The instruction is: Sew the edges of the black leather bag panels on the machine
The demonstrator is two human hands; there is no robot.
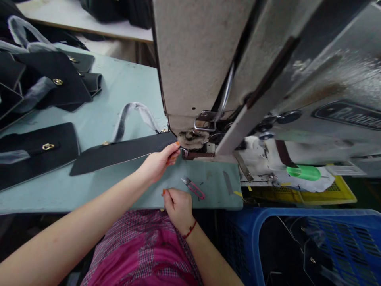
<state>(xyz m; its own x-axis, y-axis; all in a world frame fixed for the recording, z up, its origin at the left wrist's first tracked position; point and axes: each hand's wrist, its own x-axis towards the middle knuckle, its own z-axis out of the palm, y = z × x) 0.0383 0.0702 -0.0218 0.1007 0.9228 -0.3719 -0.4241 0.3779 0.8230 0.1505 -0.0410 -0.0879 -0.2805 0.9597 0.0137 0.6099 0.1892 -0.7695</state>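
My left hand (159, 163) reaches out over the pale green counter (125, 91). Its thumb and fingers are pinched tight on the near edge of a long black leather bag piece (119, 153). That piece lies flat on the counter. Its right end sits just under the foot of the big grey sewing machine (208, 59), and its left end points away toward the left. A grey looped strap (131, 113) hangs on its far edge.

My right hand (178, 208) rests at the near edge of the counter, close to my tummy. Its fingers are curled in together. I cannot tell if something tiny is between them. A thin red string bracelet (190, 229) goes round that wrist. Small pink thread snips (194, 188) lie on the counter just beside this hand, not touching it.

More flat black bag pieces with gold clasps (35, 155) lie on the left side of the counter, well apart from my hands. A blue plastic basket (327, 238) stands low on my right with dark pieces inside. A yellow tray (336, 194) sits behind it, under the machine. I have on pink checked clothes (149, 250).
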